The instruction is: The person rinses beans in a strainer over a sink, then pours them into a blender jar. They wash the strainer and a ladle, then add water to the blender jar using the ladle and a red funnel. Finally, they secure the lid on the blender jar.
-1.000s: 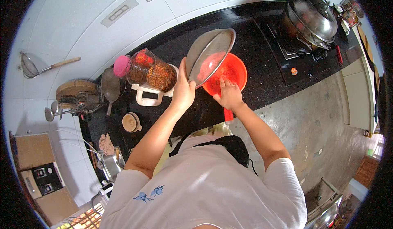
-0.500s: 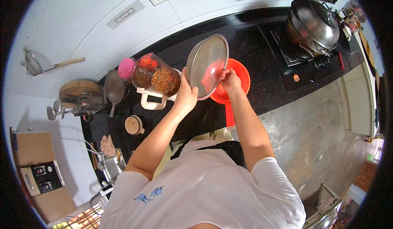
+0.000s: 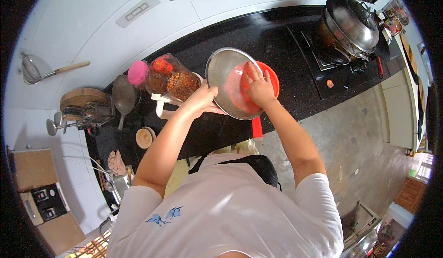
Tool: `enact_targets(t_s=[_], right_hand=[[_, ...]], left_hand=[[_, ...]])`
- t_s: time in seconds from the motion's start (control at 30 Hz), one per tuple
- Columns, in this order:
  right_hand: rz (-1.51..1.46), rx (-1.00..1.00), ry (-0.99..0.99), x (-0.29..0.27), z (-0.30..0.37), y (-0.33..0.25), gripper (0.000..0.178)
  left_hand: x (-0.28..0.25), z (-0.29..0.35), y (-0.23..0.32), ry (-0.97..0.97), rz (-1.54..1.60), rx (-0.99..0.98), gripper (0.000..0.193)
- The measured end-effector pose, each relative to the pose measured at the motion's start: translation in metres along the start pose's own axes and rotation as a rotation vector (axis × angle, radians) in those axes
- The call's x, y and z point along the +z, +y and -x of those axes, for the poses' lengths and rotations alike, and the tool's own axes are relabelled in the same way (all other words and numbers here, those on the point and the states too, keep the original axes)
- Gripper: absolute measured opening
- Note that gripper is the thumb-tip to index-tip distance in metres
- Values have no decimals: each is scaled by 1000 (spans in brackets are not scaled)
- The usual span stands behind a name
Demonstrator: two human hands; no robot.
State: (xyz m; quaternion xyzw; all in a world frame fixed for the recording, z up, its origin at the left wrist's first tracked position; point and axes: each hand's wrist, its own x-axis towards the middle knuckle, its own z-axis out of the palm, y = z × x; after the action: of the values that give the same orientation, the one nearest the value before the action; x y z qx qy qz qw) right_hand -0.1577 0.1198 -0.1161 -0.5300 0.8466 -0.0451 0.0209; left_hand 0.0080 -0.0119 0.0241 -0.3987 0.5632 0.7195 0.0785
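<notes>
Found left hand (image 3: 201, 99) clamped on left rim of metal bowl (image 3: 226, 82), thumb over the lip. Observed bowl tilted, opening facing up, above tabletop (image 3: 295, 94), near the middle of its front edge. Saw right hand (image 3: 261, 91) with fingers spread apart, reaching over the near right rim across the bowl's right half; could not tell contact with the inner wall from hovering. Located bowl between both hands: leftward of right, rightward of left, with left closer by its grip. Noted no true long axis in so round a form. Placed red scoop (image 3: 273, 80) behind bowl, partly hidden, beside right hand, handle (image 3: 257, 128) toward front edge. Logged clear jar (image 3: 180, 80) just left of left hand.
</notes>
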Motion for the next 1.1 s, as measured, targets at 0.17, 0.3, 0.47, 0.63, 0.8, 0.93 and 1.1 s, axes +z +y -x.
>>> enact_targets(t_s=[0.17, 0.3, 0.47, 0.63, 0.8, 0.93, 1.1], right_hand=[[-177, 38, 284, -4, 10, 11, 35], [-470, 277, 392, -21, 22, 31, 37], [-852, 430, 87, -62, 30, 72, 45], [-1708, 585, 43, -126, 30, 72, 41], [-1271, 674, 294, -47, 43, 86, 21], [-1374, 942, 335, 37, 101, 48, 36], [-2131, 796, -522, 28, 127, -3, 46]], left_hand=[[5, 13, 0, -11, 26, -14, 62], [2, 12, -19, -49, 138, -37, 55], [3, 5, -49, -34, 334, -144, 45], [-3, -23, -70, -86, 630, -253, 37], [4, -34, -85, -324, 928, -294, 37], [22, 7, -53, -191, 625, -103, 40], [26, 52, -8, -145, 565, 105, 44]])
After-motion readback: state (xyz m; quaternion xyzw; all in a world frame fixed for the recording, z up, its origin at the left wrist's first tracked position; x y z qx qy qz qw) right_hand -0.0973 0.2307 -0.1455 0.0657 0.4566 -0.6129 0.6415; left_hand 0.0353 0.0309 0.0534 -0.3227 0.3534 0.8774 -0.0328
